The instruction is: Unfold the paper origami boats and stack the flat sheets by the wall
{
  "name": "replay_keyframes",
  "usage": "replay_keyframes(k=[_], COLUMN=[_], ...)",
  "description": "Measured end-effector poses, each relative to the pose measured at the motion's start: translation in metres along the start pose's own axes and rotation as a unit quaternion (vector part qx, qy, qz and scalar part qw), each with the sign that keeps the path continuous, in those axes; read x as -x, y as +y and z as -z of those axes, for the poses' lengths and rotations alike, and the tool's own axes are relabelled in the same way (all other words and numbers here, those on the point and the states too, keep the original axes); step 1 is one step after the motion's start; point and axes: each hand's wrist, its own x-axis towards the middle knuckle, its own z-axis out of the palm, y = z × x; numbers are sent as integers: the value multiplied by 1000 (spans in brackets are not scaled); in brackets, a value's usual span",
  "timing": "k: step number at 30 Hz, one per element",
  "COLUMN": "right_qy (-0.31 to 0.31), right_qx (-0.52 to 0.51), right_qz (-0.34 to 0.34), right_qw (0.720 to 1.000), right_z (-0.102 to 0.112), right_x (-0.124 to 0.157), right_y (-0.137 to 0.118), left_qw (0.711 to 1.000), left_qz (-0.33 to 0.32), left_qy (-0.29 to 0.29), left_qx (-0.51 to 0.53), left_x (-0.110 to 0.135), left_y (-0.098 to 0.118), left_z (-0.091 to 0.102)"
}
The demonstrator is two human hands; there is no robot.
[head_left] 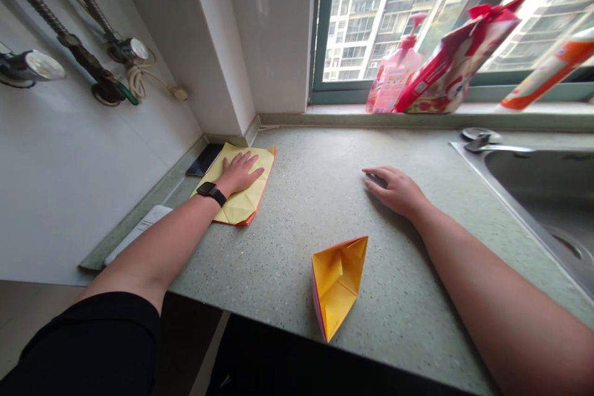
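Observation:
My left hand point(239, 173) lies flat on a sheet of folded yellow paper point(245, 201), pressing it to the speckled green stone countertop point(288, 241). The paper's lower edge shows an orange-red underside. A black smartwatch point(211, 193) sits on that wrist. My right hand point(394, 192) rests on the bare countertop with its fingers lightly curled, holding nothing. Between and nearer me stands a yellow-orange origami paper boat point(338, 281), touched by neither hand.
A black smartphone point(203, 159) lies beside the paper at the wall. A steel sink point(542, 192) is set into the counter at right. Along the windowsill stand a pink pump bottle point(394, 77), a red packet point(457, 59) and an orange-and-white bottle point(547, 71). Metal hoses point(69, 37) hang on the tiled wall.

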Motion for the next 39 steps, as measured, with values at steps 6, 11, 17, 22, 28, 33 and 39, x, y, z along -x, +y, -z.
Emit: replay_keyframes(k=[6,11,17,22,28,33,39], right_qy=[-10,-15,-112,-183,-253,-296,-284], right_qx=[1,-38,-125,-141,-142,-150,-173], right_qz=[-2,0,34,66,77,60,60], right_qw=[1000,999,985,971,954,941,941], right_z=[3,18,55,64,63,62,50], right_x=[2,7,23,30,31,35,33], right_y=[-4,-27,-82,-104,-106,-111,-106], left_qw=[1000,1000,985,959,961,972,975], left_qz=[-9,-23,-126,-213,-197,-169,-167], left_qy=[-6,21,115,182,173,154,134], left_qx=[6,7,11,-32,-88,-59,-54], left_x=[4,6,11,18,32,53,74], left_y=[1,-1,-3,6,17,22,30], left_z=[2,-2,-9,-7,-4,-9,-8])
